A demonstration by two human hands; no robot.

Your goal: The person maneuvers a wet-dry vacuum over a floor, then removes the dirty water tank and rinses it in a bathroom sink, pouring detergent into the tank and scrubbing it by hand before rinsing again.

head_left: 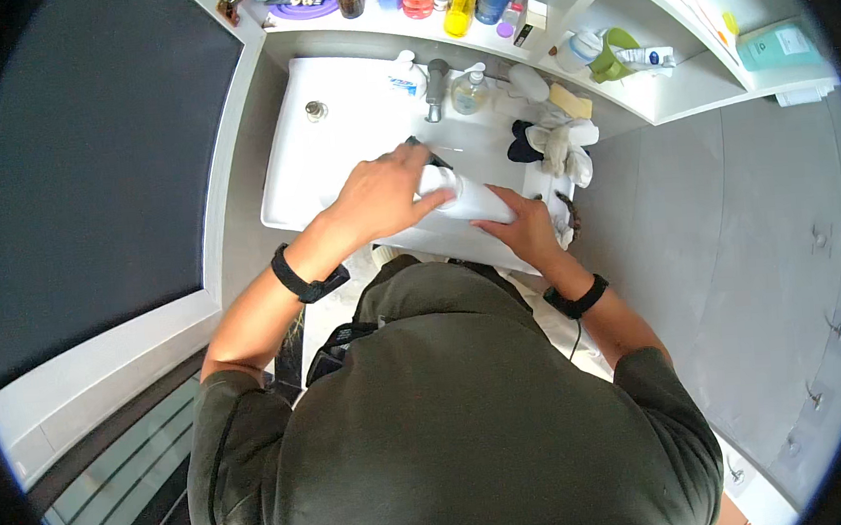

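A white cylindrical bottle point(481, 202) lies tilted in the air above the near part of the white sink point(336, 171). My right hand point(527, 228) is closed round its right end. My left hand point(387, 197) grips the other end, thumb along the white top and fingers over the far side. Just beyond the left fingertips shows a dark, narrow object point(441, 161); its kind and whether I touch it cannot be made out. The grey tap point(437, 88) stands beyond the bottle, between a white pump bottle point(407, 74) and a clear pump bottle point(470, 90).
Socks and cloths point(559, 147) lie on the sink's right side, near a yellow sponge point(571, 102). Above the back edge runs a white shelf point(374, 20) with several bottles. A green cup point(611, 56) lies on its side in the right shelf. A dark panel point(92, 168) borders the left.
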